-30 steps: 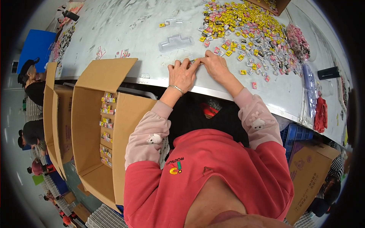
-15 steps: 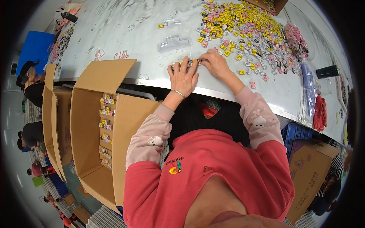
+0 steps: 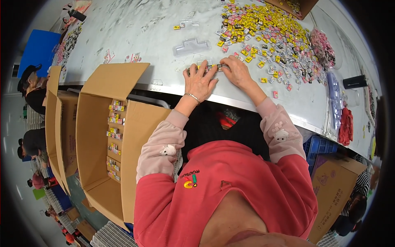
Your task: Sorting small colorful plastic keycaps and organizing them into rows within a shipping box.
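1. Row of small blocks (image 3: 209, 67): upper middle of the frame, near the table's front edge, under and between both hands. Yellow and dark faces show; the rest is hidden by fingers.
2. Left hand (image 3: 198, 85): fingers spread and bent, tips down on the row's left part and middle.
3. Right hand (image 3: 237, 73): fingers curled at the row's right end. Cannot tell whether they pinch a block or only press.
4. Just above the row, a see-through plastic tray (image 3: 191, 47) lies on the table (image 3: 123, 45). Loose blocks (image 3: 263, 31) spread across the upper right.
5. Left of frame: open cardboard box (image 3: 96, 144), packs of blocks (image 3: 115, 133) along its inside.
6. Handling, my judgement: blocks light, hard, smooth, apt to skid or tip; the row likely breaks apart if lifted by one end. Best hold: fingertips at both ends, light pressure along the top. Tray probably thin, springy, easily dented; take it by the rim.
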Demonstrator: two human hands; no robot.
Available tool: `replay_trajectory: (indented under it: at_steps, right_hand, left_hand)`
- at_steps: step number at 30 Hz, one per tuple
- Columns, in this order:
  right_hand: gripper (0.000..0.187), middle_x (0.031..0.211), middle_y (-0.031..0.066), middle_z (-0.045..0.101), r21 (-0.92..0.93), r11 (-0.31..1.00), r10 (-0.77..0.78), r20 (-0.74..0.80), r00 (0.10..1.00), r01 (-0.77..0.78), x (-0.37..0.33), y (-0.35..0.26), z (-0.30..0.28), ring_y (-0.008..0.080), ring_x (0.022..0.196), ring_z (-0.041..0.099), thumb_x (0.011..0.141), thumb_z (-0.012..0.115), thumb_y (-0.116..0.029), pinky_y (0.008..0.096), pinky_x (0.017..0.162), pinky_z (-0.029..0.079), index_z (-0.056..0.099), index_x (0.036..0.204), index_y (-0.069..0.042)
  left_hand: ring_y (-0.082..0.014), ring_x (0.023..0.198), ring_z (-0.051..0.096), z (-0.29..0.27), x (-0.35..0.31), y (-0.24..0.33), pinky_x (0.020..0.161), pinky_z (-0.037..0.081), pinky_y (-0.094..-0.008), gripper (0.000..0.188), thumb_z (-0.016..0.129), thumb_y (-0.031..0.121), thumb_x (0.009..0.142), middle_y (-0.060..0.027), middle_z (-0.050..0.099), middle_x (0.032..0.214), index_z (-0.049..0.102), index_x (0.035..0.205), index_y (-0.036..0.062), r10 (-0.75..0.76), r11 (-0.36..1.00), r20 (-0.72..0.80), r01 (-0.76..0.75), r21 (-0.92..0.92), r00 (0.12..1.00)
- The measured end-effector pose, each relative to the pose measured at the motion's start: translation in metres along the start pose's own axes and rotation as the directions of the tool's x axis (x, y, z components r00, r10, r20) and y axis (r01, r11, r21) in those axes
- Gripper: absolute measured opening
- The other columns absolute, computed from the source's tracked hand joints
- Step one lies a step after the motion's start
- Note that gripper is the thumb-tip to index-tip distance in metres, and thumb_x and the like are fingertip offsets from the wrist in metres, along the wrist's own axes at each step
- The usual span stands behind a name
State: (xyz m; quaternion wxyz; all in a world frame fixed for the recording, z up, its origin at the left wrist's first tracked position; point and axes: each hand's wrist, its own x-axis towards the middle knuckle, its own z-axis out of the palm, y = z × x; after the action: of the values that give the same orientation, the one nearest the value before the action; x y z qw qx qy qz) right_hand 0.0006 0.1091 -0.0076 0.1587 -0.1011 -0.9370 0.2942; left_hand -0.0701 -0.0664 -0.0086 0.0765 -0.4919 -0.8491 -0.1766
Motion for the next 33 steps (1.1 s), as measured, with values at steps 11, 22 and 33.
replay_trajectory:
  at_steps: [11,22,33]
  right_hand:
    - [0.016,0.078,0.0129,0.057,0.222,0.972,-0.035,-0.194,0.98,0.079,-0.012,0.002,-0.025,0.0255,0.065,0.058,0.077,0.063,-0.005,0.0337,0.061,0.047,0.064,0.092,-0.002]
    - [0.012,0.076,0.0101,0.059,0.33,0.943,0.108,-0.156,0.982,-0.051,-0.064,-0.005,-0.03,0.0183,0.063,0.056,0.081,0.062,-0.005,0.028,0.058,0.045,0.065,0.091,0.0]
    - [0.013,0.076,0.0004,0.056,0.498,0.83,0.36,-0.136,0.923,-0.25,-0.102,0.027,-0.044,0.0054,0.059,0.05,0.086,0.059,-0.007,0.0199,0.048,0.04,0.065,0.095,0.0]
  left_hand:
    - [-0.0123,0.09,0.055,-0.029,0.009,-0.097,0.079,0.045,-0.0257,0.033,0.052,0.015,0.091,-0.0061,0.06,0.113,0.053,0.121,0.0026,-0.313,0.627,0.084,0.272,-0.73,0.946]
    - [-0.0228,0.07,0.057,-0.01,0.014,-0.061,0.064,0.047,-0.0333,0.02,0.073,0.014,0.071,-0.0097,0.057,0.085,0.066,0.086,0.0054,-0.077,0.927,-0.068,0.046,-0.373,0.995]
    - [-0.0234,0.069,0.056,-0.015,0.023,-0.048,0.062,0.047,-0.0351,0.008,0.07,0.014,0.073,-0.0055,0.059,0.074,0.068,0.076,0.0075,0.065,0.996,-0.105,-0.07,-0.052,0.992]
